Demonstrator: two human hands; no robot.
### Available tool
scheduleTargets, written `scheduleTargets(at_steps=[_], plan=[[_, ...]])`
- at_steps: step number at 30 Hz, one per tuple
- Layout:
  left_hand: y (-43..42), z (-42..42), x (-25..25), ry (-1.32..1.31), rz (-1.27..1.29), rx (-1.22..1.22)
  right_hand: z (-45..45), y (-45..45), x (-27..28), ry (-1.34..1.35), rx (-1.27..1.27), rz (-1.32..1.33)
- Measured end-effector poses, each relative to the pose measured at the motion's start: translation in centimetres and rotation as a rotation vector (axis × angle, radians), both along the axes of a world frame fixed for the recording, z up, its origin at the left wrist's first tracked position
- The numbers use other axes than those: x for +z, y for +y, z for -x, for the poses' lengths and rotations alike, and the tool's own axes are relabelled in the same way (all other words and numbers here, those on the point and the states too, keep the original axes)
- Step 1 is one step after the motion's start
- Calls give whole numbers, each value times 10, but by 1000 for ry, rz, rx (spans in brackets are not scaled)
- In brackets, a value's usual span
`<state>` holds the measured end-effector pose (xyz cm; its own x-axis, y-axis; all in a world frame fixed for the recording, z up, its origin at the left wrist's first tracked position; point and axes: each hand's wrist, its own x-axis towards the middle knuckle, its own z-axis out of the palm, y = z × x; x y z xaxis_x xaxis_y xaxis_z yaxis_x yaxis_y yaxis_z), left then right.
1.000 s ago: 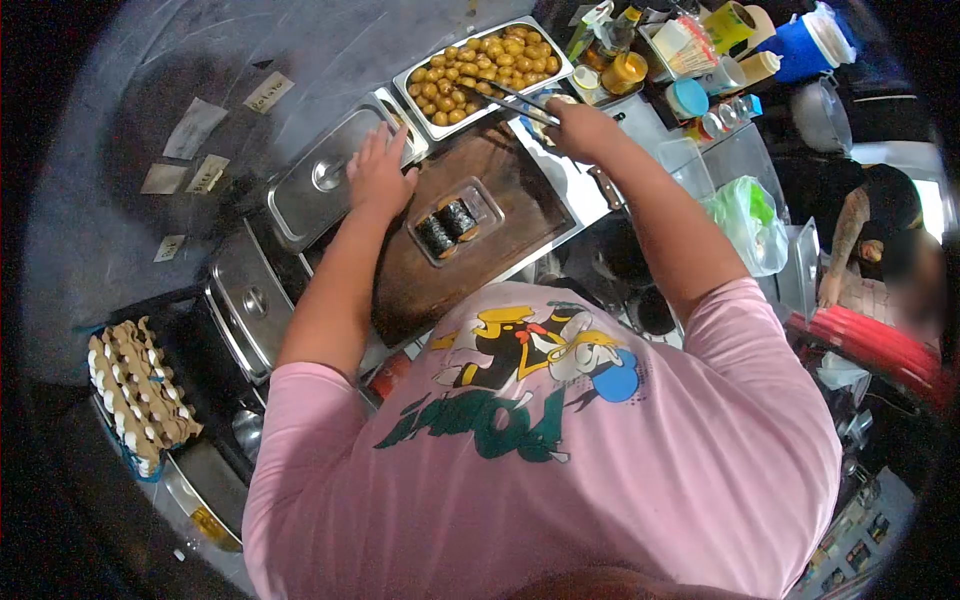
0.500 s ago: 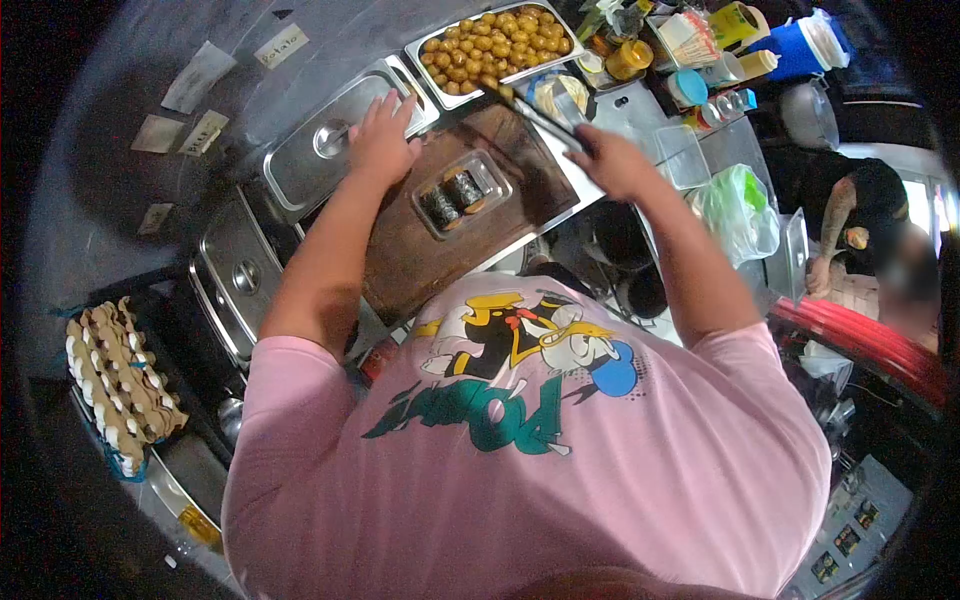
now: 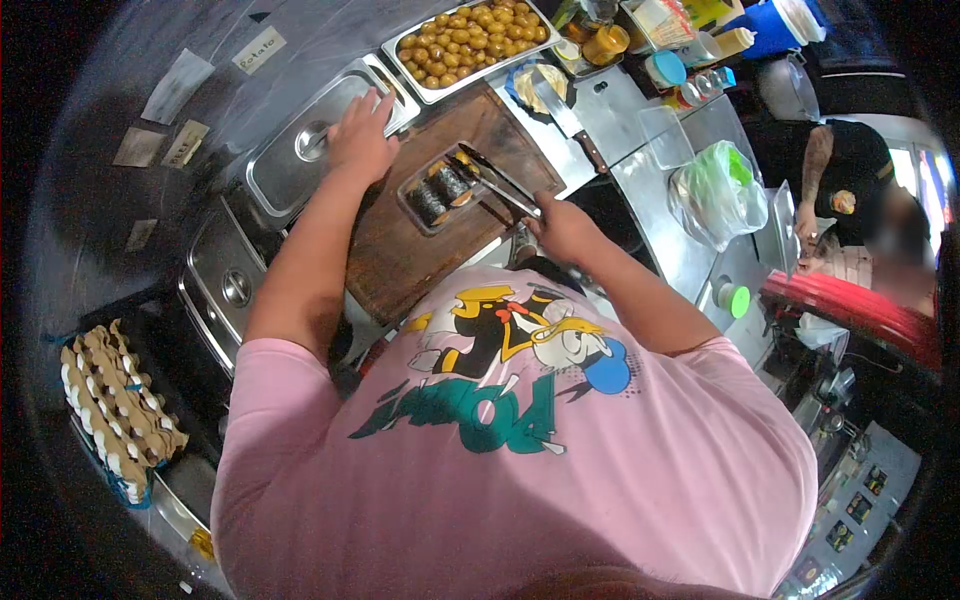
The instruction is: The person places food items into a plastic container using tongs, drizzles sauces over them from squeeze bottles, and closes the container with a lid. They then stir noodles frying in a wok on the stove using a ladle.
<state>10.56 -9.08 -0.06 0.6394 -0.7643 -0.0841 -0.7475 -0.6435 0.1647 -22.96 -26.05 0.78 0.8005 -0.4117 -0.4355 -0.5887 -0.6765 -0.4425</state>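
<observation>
My right hand is closed around metal tongs. The tips of the tongs reach the far end of a clear plastic container, where a small yellowish piece shows beside them; whether they grip it I cannot tell. Inside the container lie dark, seaweed-wrapped rolls. It sits on a brown cutting board. Fingers spread, my left hand rests at the edge of a steel pan lid, left of the board. Beyond the board is a steel tray of small round potatoes.
A knife lies right of the board by a round wrapped bundle. Jars and bottles crowd the back right. A plastic bag stands on the steel counter. Egg trays are at left. Another person is at far right.
My right hand has brought the tongs from the potato tray back toward me, to the container on the board. My left hand stays by the lid. The view has shifted slightly.
</observation>
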Motion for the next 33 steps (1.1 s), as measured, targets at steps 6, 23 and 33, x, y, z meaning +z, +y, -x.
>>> scheduleTargets(at_steps=[6,23,33], plan=[[2,-2,4,18,5,-6,-1,-30,32,-53,-45,-43],[2,-7,11,73,-22,6,-126,-150,76,-55,95,448],[39,-26,41,71,-84,125,-128,-150,107,-37,133,357]])
